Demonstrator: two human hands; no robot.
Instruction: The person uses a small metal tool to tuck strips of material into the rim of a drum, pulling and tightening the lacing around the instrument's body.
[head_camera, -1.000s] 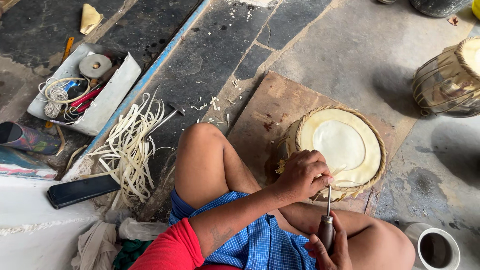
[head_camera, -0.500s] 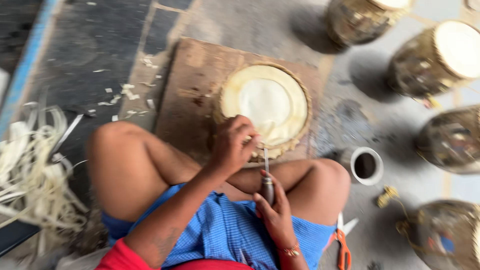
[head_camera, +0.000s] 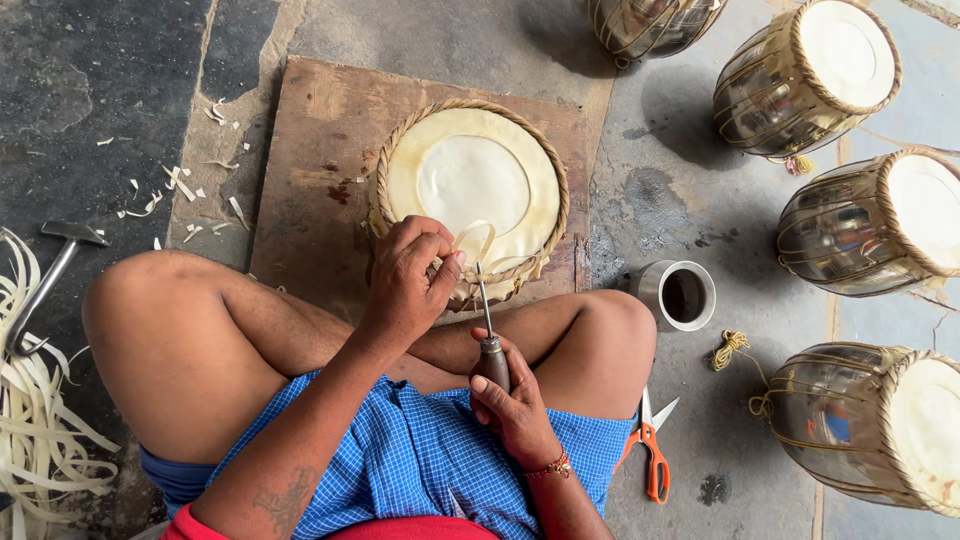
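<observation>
- Both hands are held low between the crossed legs: a pale strip (head_camera: 478, 240) is pinched by the left hand (head_camera: 408, 280), and the wooden handle of an awl (head_camera: 489, 345) is gripped by the right hand (head_camera: 515, 405).
- Just beyond the hands, the drum head (head_camera: 470, 190) is laid flat on a wooden board (head_camera: 310, 150); its near rim is met by the awl's tip.
- To the right, a metal cup (head_camera: 680, 295) is seen, its contents dark.

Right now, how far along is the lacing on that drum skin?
Done: drum head already has its braided rim. In hand: left hand pinches a pale strip at the near edge while right hand pushes an awl there. How much edge remains can't be told.
</observation>
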